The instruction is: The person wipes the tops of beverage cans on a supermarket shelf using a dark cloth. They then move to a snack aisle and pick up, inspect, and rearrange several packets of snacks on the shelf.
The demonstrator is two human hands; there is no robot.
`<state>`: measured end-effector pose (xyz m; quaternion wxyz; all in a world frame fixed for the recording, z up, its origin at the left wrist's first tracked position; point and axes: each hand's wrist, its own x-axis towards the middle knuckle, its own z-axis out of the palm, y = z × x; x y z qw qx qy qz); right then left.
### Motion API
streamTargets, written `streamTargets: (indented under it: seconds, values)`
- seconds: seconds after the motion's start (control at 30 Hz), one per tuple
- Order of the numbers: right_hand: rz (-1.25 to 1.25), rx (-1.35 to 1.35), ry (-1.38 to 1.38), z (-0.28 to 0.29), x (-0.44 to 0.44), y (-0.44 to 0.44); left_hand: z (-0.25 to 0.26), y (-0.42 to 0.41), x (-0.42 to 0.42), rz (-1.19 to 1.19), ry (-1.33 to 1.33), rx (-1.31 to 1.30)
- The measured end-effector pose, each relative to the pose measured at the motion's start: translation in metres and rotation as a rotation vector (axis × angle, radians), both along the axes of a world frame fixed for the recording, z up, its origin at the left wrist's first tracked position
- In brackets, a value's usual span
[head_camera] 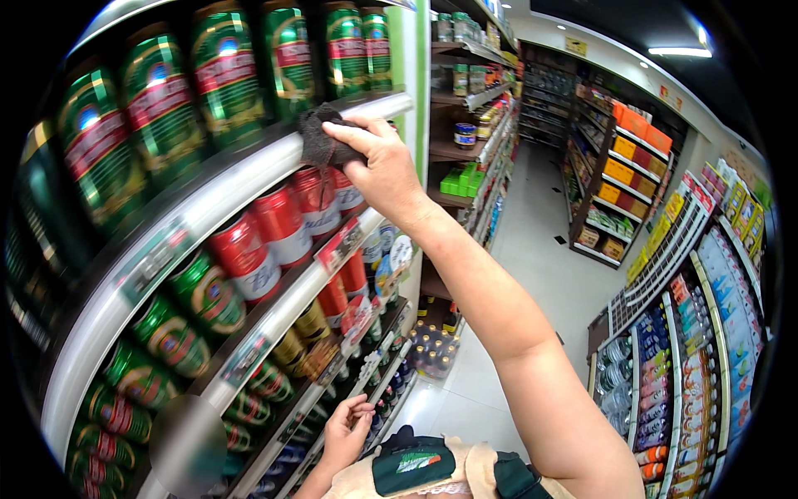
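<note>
My right hand point(380, 165) grips a dark grey cloth point(319, 134), its arm stretched up and forward. The cloth lies against the white front edge point(255, 161) of an upper drink shelf, near the shelf's right end. Tall green Tsingtao beer cans point(227, 68) stand in a row just behind that edge. Red and white beer cans point(280, 224) fill part of the shelf below, beside shorter green cans point(206, 290). Low at my front, my left hand point(346, 430) hangs with loosely bent fingers and nothing in it, close to the lower shelves.
Price tag holders point(149, 265) line the shelf edges. Past the green end post point(419, 93) run brown shelves with jars point(464, 134). A wrapped pack of bottles point(434, 350) sits on the floor point(480, 405). Bottle racks point(661, 368) stand across the aisle at right.
</note>
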<state>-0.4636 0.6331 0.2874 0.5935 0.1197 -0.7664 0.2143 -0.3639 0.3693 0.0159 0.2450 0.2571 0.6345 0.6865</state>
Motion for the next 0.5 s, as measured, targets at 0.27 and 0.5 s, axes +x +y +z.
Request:
streamTargets:
  seconds: [0.27, 0.5]
  values:
    - [-0.065, -0.191, -0.019, -0.003, -0.037, 0.136, -0.044, 0.102, -0.068, -0.175, -0.101, -0.049]
    - [0.041, -0.506, -0.235, -0.087, 0.011, 0.201, -0.054, 0.190, -0.081, -0.129, -0.282, 0.020]
